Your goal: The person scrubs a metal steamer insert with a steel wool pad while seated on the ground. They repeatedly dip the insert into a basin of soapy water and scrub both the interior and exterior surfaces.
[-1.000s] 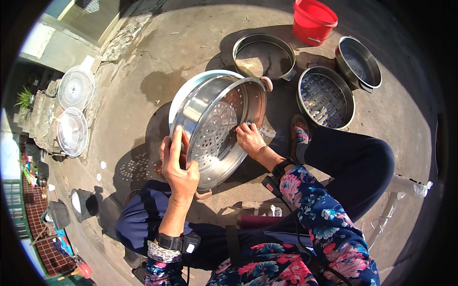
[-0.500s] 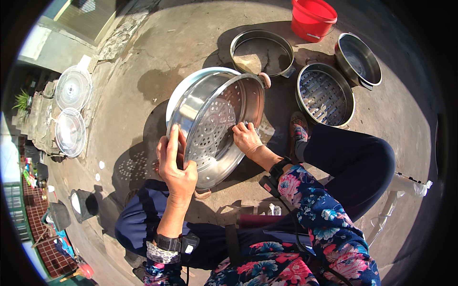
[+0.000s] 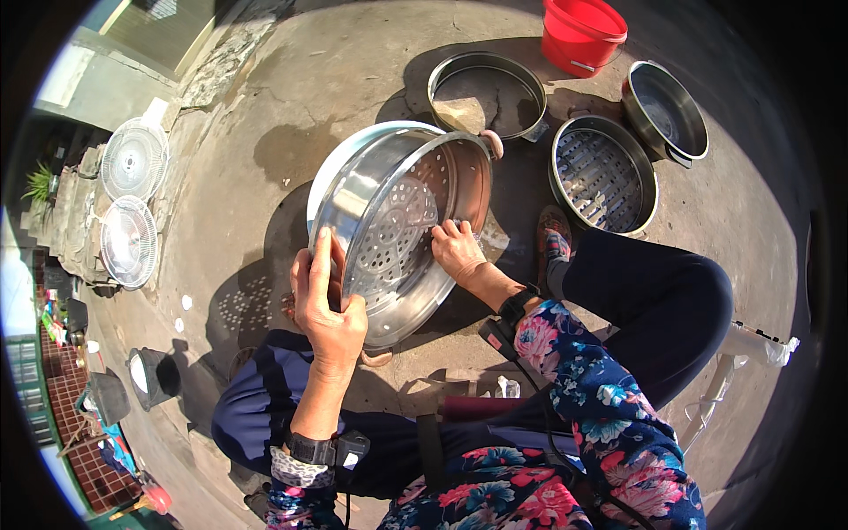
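Observation:
A shiny metal steamer tier (image 3: 395,205) with a perforated base stands tilted on its side, its hollow facing right. My left hand (image 3: 325,296) grips its near left rim, thumb and fingers around the edge. Within the hollow, my right hand (image 3: 458,251) is closed, knuckles up, close to the inner wall and the holed base. Whatever its fingers hold is hidden beneath them. A pale basin (image 3: 329,181) shows partly behind the tier. Brown handles stick out at the tier's upper right (image 3: 492,144) and bottom.
Beyond the tier lie a metal ring (image 3: 435,93), a slotted steamer tier (image 3: 604,177) and a deep metal pot (image 3: 664,110). A red bucket (image 3: 579,40) stands at the back. Two fan grilles (image 3: 130,240) lean at left, above dark buckets (image 3: 155,378). My foot (image 3: 554,237) rests beside the slotted tier.
My right hand has shifted very slightly inside the tier. The tier has tipped up a touch, while my left hand keeps its hold on the rim.

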### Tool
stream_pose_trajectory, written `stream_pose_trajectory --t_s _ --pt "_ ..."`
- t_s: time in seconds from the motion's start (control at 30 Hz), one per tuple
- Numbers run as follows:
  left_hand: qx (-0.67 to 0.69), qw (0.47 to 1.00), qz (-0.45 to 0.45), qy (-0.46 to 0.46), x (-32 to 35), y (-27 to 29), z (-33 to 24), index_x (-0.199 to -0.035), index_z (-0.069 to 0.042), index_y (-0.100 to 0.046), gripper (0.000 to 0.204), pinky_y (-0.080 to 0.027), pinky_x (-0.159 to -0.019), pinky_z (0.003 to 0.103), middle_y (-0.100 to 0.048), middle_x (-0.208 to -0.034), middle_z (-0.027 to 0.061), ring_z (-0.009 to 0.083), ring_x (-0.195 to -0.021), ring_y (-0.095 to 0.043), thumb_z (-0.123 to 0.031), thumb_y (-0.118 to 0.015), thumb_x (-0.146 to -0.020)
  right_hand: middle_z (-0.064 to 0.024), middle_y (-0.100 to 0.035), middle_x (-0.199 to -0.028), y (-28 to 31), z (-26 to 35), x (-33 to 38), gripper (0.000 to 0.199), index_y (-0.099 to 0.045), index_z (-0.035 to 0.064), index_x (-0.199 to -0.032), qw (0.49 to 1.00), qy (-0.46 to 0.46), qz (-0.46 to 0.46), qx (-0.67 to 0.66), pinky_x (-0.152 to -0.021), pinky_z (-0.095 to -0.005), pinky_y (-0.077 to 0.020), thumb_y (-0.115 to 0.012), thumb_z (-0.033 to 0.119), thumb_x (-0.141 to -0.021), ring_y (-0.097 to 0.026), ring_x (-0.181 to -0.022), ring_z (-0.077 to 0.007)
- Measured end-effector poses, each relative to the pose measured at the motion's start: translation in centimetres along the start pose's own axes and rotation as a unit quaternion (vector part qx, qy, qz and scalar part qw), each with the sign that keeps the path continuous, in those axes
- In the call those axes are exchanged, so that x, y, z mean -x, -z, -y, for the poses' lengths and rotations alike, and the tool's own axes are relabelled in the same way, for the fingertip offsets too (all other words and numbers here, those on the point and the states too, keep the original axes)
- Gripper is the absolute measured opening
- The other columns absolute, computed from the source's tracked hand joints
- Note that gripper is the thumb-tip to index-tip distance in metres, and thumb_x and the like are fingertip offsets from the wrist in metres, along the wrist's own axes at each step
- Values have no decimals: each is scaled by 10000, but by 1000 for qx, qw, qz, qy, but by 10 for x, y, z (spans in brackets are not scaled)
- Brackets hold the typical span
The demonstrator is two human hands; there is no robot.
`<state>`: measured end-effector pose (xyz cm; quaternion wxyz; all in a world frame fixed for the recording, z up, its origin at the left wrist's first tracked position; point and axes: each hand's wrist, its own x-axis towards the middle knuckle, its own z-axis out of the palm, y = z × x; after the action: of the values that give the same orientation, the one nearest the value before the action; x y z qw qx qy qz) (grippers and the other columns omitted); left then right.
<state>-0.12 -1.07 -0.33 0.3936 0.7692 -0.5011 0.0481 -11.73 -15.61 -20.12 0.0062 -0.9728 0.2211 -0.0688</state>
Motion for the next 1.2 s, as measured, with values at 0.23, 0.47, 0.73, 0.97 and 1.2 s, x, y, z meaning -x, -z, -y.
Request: stream_pose_trajectory --t_s 0.23,0.47,0.73,0.97,1.2 --pt "-3 1000 -15 12 0 4 0 -1327 -67 -516 760 -515 -748 294 -529 -1106 151 268 -936 -586 86 -479 -583 13 -566 -898 12 -55 -34 142 -683 123 -747 993 73 -80 48 -788 -383 -369 -573 205 -783 -468 -987 -189" --pt "23 1000 -3 -7 -1 -1 -4 -1320 -67 -529 761 -499 -718 303 -542 -1126 159 295 -956 -556 85 -480 -576 -5 -541 -889 -1 -17 -8 131 -681 117 -736 999 19 -18 23 -765 -403 -374 -585 202 -765 -486 -959 -208" --pt "28 999 -15 34 0 2 3 -1346 -77 -500 772 -505 -793 301 -527 -1075 136 242 -942 -581 81 -481 -591 -11 -553 -922 7 -28 -14 70 -654 120 -748 999 31 -6 -38 -803 -386 -392 -588 144 -745 -506 -977 -194" --pt "-17 1000 1 -2 -4 -1 0 -1345 -78 -499 757 -508 -822 331 -536 -1113 159 298 -956 -594 87 -475 -606 -23 -567 -934 2 6 2 153 -684 106 -824 998 -18 15 -51 -800 -401 -385 -559 189 -794 -493 -1003 -217" --pt "30 998 -12 44 -4 1 5 -1341 -72 -501 744 -501 -859 330 -544 -1130 142 275 -1013 -596 94 -479 -616 -75 -664 -917 -1 10 9 147 -710 59 -874 870 -99 90 -475 -817 -396 -484 -652 131 -759 -624 -908 -272"
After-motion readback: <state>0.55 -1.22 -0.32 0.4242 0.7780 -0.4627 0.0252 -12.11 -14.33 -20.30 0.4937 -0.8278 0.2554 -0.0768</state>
